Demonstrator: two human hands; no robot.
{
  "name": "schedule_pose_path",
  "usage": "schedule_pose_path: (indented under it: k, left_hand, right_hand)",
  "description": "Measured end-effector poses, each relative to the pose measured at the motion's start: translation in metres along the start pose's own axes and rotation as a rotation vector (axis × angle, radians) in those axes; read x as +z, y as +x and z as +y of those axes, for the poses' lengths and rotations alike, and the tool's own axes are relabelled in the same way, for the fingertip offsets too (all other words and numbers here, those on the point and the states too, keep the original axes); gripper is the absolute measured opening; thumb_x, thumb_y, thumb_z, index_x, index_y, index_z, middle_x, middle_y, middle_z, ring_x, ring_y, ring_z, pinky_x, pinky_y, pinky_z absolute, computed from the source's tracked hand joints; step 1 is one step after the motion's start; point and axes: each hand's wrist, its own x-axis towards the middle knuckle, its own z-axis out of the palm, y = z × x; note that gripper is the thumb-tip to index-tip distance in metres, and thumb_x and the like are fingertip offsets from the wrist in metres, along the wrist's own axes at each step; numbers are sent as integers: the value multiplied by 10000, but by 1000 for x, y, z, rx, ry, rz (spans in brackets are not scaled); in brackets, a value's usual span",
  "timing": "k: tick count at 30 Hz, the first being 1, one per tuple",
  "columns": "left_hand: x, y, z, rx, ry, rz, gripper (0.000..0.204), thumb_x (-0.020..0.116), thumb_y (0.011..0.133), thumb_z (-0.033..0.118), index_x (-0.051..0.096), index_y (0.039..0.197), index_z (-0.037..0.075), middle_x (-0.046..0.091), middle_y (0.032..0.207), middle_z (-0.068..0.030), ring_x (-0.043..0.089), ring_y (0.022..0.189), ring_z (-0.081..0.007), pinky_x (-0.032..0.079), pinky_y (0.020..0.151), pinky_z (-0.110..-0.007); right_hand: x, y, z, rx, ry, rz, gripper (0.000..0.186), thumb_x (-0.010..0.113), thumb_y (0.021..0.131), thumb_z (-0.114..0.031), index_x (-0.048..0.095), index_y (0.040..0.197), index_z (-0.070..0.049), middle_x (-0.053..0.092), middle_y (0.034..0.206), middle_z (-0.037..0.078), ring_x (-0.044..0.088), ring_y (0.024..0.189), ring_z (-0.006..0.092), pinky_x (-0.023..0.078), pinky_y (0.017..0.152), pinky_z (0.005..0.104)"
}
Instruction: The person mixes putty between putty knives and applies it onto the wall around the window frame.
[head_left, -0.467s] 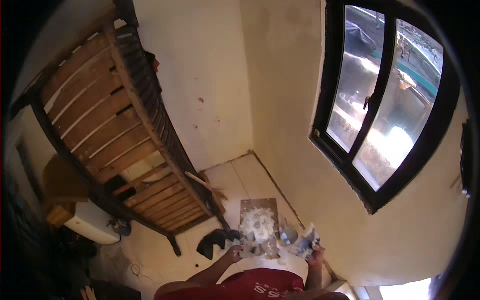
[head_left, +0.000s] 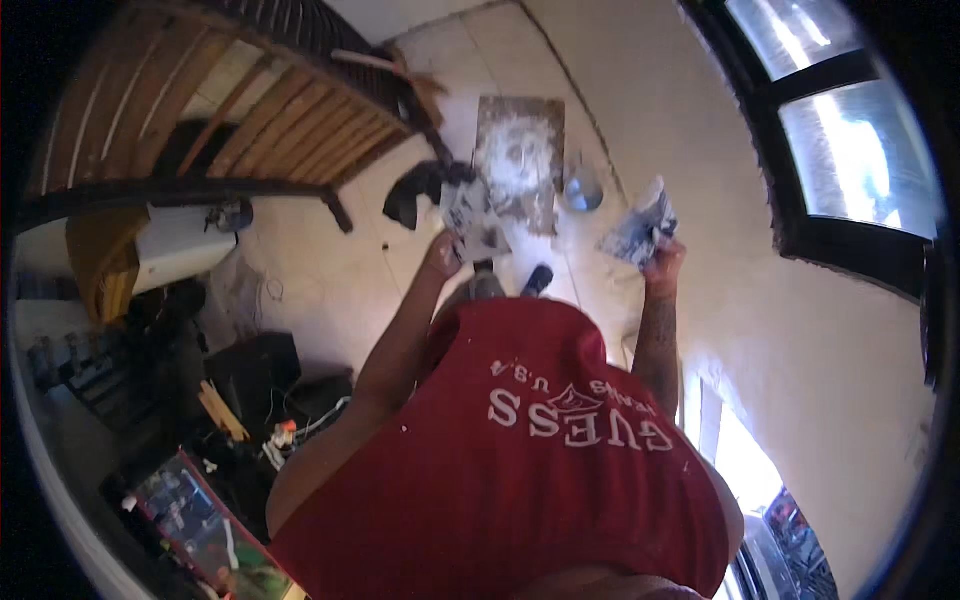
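My left hand (head_left: 445,253) is closed on a pale, crumpled sheet (head_left: 474,220) with grey patches; whether it is paper or plastic I cannot tell. In my right hand (head_left: 664,260) is a crumpled white and dark blue-grey bag (head_left: 638,232), held out to the side above the floor. Ahead, between my hands, a brown board (head_left: 490,112) lies on the floor with white powdery material (head_left: 520,150) spread over it. A small round container (head_left: 582,193) stands at the board's right. Beside the left sheet lies a black cloth-like thing (head_left: 407,195).
A slatted wooden bed frame (head_left: 330,120) takes up the far left. By its end lies a broom (head_left: 372,63). At left stand a white box-like appliance (head_left: 180,245) and a dark box (head_left: 255,370). A wall with a black-framed window (head_left: 840,150) rises at right.
My view has tilted down, so the board and hands appear higher and my red shirt fills the lower part. My hands are farther apart, each still holding its piece.
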Motion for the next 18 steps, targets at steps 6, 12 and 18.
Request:
schedule_pose_path:
  k: [6, 12, 18]
  left_hand:
    - [24, -27, 1, 155, -555, -85, 472, 531, 712, 136, 371, 1144, 38, 468, 1098, -122, 450, 1032, -264, 376, 874, -431]
    - [-8, -29, -4, 145, -626, 219, 493, 535, 709, 153, 358, 1149, 17, 459, 1105, -126, 455, 1020, -270, 364, 886, -423]
    - [-119, 11, 34, 97, -468, 128, 441, 503, 718, 69, 376, 1136, 17, 464, 1099, -109, 465, 1001, -245, 366, 881, -390]
  right_hand:
    - [42, 12, -21, 406, 705, 5, 618, 493, 541, -72, 370, 1138, 27, 481, 1069, 148, 477, 976, 290, 364, 880, 401]
    - [65, 26, 2, 600, 622, -33, 575, 486, 552, -43, 405, 1117, 27, 511, 1033, 151, 501, 947, 280, 382, 867, 396]
    - [60, 70, 20, 726, 473, -101, 513, 507, 594, -24, 422, 1099, 6, 538, 978, 130, 525, 893, 290, 418, 818, 421]
